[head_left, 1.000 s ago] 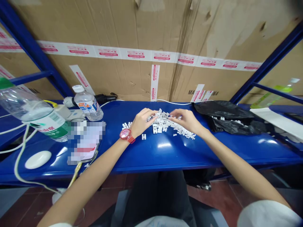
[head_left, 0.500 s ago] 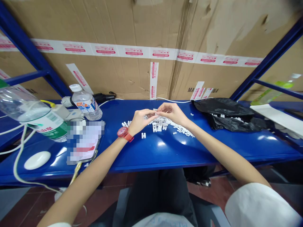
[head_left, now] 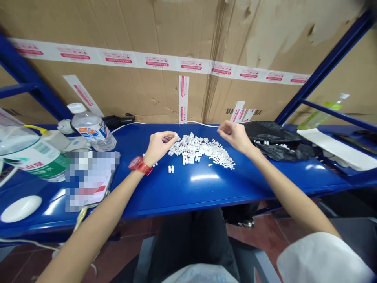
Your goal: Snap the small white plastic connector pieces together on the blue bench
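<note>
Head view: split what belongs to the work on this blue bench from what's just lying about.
Part of the work: left hand, right hand, pile of small white plastic pieces, black plastic bag with more pieces on it.

Just lying about: water bottle, large plastic bottle, white mouse.

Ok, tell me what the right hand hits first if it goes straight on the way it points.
Probably the white cable along the back of the blue bench. The right hand points just past the far side of the pile of small white pieces; depth is unclear, so it might clip the pile first.
</note>
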Demonstrator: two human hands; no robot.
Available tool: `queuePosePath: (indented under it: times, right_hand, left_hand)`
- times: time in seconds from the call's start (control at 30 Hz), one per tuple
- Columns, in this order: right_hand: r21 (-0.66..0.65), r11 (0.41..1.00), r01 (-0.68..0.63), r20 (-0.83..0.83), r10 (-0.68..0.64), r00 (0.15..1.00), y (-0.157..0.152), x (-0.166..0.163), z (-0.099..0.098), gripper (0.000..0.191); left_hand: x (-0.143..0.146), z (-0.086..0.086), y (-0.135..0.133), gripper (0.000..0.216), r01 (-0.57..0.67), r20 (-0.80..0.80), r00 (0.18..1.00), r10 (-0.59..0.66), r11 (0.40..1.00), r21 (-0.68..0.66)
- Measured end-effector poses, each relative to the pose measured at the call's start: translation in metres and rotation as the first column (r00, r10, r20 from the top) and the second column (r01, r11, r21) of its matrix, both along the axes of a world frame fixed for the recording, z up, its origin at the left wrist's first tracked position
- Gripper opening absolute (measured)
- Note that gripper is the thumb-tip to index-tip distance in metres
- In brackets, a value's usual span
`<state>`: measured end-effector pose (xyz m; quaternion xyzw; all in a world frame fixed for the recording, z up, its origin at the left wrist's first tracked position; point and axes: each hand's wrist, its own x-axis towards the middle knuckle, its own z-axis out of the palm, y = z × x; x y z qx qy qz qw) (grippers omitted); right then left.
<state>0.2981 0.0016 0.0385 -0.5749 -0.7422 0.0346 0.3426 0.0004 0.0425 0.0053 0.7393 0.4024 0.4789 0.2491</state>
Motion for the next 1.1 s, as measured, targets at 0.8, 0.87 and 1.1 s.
queuePosePath:
  times: [0.8,0.87,1.1]
  right_hand:
    - [-0.128,0.802,-0.583,-0.008,0.587,0.809,-0.026,-0.136,-0.028,0.012]
    - [-0.100,0.838,-0.536,-0.282,0.493,0.823,-0.016,-0.119,-0.025,0.008]
    - [-0.168,0.858,-0.486,-0.844,0.130,0.521,-0.007,-0.090,-0.014,0.028]
  left_hand:
    - [-0.010,0.005,-0.001,0.022,-0.105,-0.068,0.990,0.123,0.968,0.230]
    - [-0.007,0.006,-0.006,0.023,-0.070,-0.023,0.997,0.080,0.953,0.294]
    - [0.016,-0.006,-0.027,0.028,0.149,-0.189,0.981,-0.044,0.798,0.585]
